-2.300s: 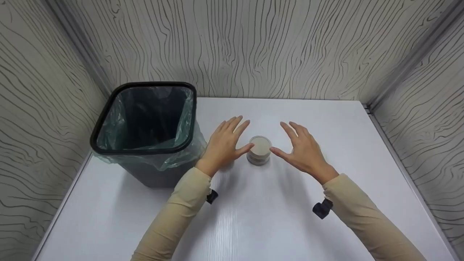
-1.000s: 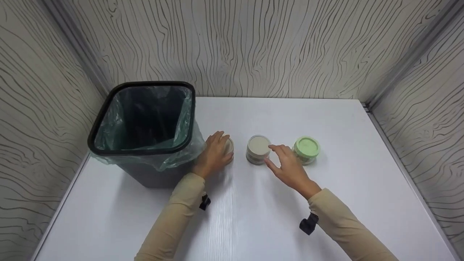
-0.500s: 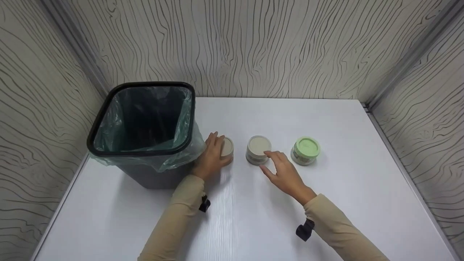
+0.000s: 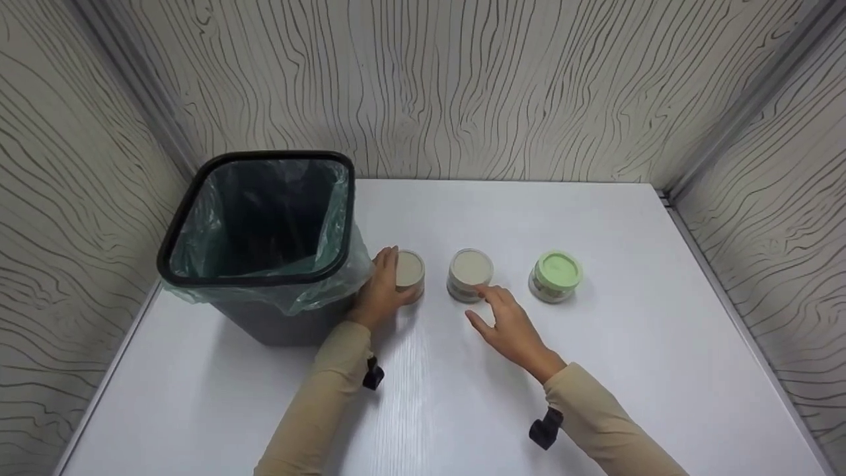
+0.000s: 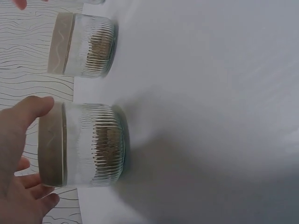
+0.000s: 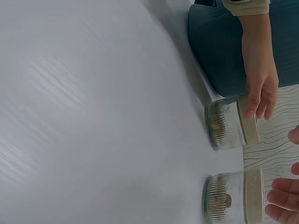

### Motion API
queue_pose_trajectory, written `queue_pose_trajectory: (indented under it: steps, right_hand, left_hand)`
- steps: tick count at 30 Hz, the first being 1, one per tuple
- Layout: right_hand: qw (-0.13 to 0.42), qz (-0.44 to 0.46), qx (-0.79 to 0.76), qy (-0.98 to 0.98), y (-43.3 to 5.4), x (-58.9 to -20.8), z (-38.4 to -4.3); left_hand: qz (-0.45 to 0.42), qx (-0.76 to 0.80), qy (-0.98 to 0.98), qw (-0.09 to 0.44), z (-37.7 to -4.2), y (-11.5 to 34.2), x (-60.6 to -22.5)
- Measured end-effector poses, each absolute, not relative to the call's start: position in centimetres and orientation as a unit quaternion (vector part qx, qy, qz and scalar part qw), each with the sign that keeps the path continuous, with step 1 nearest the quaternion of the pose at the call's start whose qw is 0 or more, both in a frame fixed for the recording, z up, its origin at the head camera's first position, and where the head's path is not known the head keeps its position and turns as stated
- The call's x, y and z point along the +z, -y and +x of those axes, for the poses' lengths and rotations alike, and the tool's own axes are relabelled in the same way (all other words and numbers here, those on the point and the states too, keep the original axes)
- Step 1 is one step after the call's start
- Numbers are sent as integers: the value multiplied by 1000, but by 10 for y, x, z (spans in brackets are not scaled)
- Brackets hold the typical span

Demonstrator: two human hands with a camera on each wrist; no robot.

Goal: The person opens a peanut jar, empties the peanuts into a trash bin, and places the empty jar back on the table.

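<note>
A ribbed glass jar with a beige lid (image 4: 411, 270) stands upright beside the bin. My left hand (image 4: 379, 291) grips it near the lid, thumb on the front side and fingers around the far left side. Through its glass in the left wrist view, something brown shows low in this jar (image 5: 88, 144). A second beige-lidded jar (image 4: 470, 268) stands in the middle. My right hand (image 4: 512, 327) is just in front of it, fingers loosely bent and thumb apart, holding nothing. To the right stands a third jar with a green lid (image 4: 557, 274).
A dark bin (image 4: 291, 324) with a black rim and a green plastic liner stands at the left, close to my left hand. The jars stand in a row on a white table (image 4: 449, 410). Patterned panels (image 4: 423, 86) enclose the back and sides.
Both hands have come down from above the table. My left hand has moved left onto the left jar. My right hand has drawn left and nearer, uncovering the green-lidded jar.
</note>
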State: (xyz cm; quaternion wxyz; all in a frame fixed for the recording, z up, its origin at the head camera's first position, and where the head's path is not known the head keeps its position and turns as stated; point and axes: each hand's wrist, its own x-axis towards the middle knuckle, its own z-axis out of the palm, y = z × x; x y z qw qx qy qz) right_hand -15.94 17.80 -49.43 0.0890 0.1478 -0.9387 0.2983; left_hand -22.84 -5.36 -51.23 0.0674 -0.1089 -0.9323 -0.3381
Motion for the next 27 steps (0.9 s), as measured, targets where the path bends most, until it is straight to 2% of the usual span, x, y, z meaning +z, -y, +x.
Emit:
queue_pose_trajectory:
  steps: [17,27]
  right_hand:
    - [57,142,317,936,-174,-501,-157]
    - [48,129,343,929,-169,-506,-158]
  left_hand:
    - [-62,-428,901,23,-233,47,-520]
    - [-41,-433,900,25,-234,46,-518]
